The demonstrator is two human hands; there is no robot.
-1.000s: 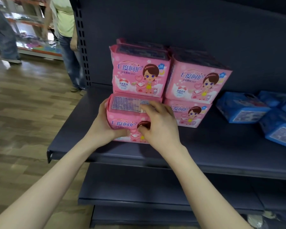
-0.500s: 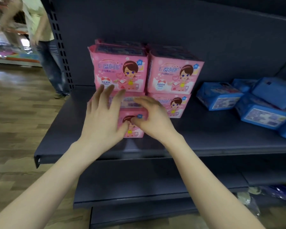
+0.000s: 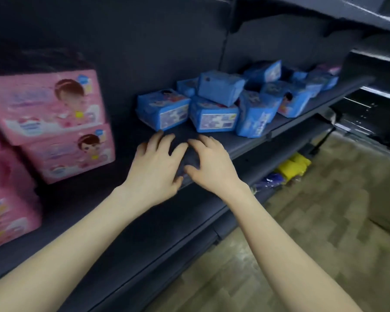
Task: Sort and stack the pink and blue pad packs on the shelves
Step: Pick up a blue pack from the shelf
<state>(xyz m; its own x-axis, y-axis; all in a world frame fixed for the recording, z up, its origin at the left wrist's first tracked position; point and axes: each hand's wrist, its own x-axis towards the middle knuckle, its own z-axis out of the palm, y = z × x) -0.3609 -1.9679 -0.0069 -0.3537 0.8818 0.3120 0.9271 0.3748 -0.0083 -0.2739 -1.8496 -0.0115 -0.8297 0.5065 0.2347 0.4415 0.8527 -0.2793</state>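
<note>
Both the left hand (image 3: 154,166) and right hand (image 3: 212,164) hover mid-frame with fingers spread, holding nothing, just before loose blue plastic pad packs (image 3: 212,104); stacked pink pad packs (image 3: 54,127) stand left on the dark metal shelf (image 3: 126,221).

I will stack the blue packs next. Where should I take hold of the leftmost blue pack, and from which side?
Probably take the leftmost blue pack by its left and right ends, from the front. It lies flat on the shelf, label facing out, and its left end is free.
</note>
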